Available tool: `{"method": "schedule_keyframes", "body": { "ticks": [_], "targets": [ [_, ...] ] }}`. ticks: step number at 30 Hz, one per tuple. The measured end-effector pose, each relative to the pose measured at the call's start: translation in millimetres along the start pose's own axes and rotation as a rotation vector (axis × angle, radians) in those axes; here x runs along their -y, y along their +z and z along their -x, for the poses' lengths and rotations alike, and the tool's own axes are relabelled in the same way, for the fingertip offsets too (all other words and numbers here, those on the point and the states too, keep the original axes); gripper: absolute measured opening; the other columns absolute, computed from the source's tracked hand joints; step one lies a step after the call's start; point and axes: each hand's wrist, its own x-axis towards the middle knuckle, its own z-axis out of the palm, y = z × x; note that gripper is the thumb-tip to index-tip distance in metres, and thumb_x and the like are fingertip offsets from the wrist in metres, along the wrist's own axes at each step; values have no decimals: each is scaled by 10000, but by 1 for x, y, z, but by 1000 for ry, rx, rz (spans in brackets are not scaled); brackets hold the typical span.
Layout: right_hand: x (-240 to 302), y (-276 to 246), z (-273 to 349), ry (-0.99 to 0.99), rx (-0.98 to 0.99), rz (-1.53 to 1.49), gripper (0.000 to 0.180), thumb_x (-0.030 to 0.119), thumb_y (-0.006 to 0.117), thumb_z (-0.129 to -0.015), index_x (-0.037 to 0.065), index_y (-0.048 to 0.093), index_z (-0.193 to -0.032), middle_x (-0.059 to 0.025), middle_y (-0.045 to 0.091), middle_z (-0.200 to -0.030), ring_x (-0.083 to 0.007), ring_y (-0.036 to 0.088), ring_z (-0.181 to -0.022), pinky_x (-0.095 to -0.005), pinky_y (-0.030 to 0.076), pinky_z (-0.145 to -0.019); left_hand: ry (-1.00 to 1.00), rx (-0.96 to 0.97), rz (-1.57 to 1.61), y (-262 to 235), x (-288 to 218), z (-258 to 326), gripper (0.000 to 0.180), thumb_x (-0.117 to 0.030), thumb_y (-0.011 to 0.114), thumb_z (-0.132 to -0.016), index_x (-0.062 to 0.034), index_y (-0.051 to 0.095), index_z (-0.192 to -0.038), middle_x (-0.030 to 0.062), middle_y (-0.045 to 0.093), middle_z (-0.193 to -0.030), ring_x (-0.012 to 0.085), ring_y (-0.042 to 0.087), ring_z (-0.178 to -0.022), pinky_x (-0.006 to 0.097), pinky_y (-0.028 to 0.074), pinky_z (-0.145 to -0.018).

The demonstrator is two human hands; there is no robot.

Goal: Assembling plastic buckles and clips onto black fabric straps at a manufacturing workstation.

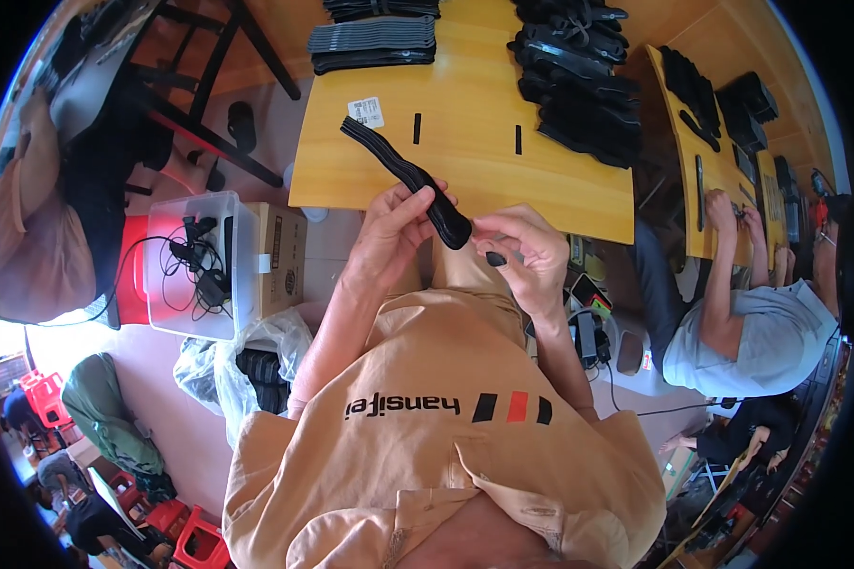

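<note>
My left hand (pixel 394 226) is closed round a bundle of thin black curved strips (pixel 403 169), gripping it below its middle. The bundle slants from the table's near edge toward my lap; its far end looks ribbed, its near end broader and rounded. Beside that rounded end is my right hand (pixel 533 248), with index fingertip close to it and thumb held apart. Whether the fingertip touches the strips I cannot tell. A small black oval patch (pixel 494 258) shows at the right thumb's tip; whether it is a cover or a loose piece is unclear.
The yellow wooden table (pixel 465 90) bears stacked grey and black strips (pixel 372 36), a heap of black pieces (pixel 579 85) and a white label (pixel 365 112). A clear bin with cables (pixel 166 313) stands at left beside a cardboard box (pixel 283 251). Another person (pixel 745 332) works at right.
</note>
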Motion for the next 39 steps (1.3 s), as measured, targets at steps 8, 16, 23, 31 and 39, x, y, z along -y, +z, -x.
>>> {"method": "schedule_keyframes", "body": {
  "ticks": [8,16,23,31,39],
  "targets": [
    [-2,7,-6,-143,18,312,216,-104,655,-709,-19,654,-907,-95,604,-835,-166,628,-708,-243,531,-621,79,-201,-273,10,3,1,254,-138,608,-858,-7,553,-1069,99,645,-888,147,645,-761,250,541,-657],
    [-1,6,-6,-53,1,311,162,-103,633,-714,-36,652,-860,-102,606,-796,-174,630,-698,-237,532,-621,92,-239,-320,21,4,3,286,-154,627,-848,-20,548,-1088,101,649,-849,155,650,-742,266,560,-633],
    [-4,7,-5,-46,-1,327,154,-93,618,-719,-36,651,-857,-96,606,-772,-166,631,-667,-234,529,-626,96,-261,-344,19,7,2,294,-149,630,-845,-15,544,-1093,115,649,-847,168,653,-728,278,563,-626],
    [-8,-2,-8,279,149,-126,106,-94,606,-776,-64,637,-873,-81,594,-813,-137,634,-717,-215,517,-638,54,-216,-332,16,5,6,301,-185,642,-846,-16,549,-1077,78,648,-807,119,634,-695,226,525,-565],
    [4,5,-6,58,125,221,86,-76,623,-765,-54,626,-848,-79,575,-785,-145,622,-675,-236,507,-593,57,-209,-348,11,9,5,284,-199,606,-870,-35,542,-1094,99,651,-834,162,651,-706,285,548,-607]
  ]
}}
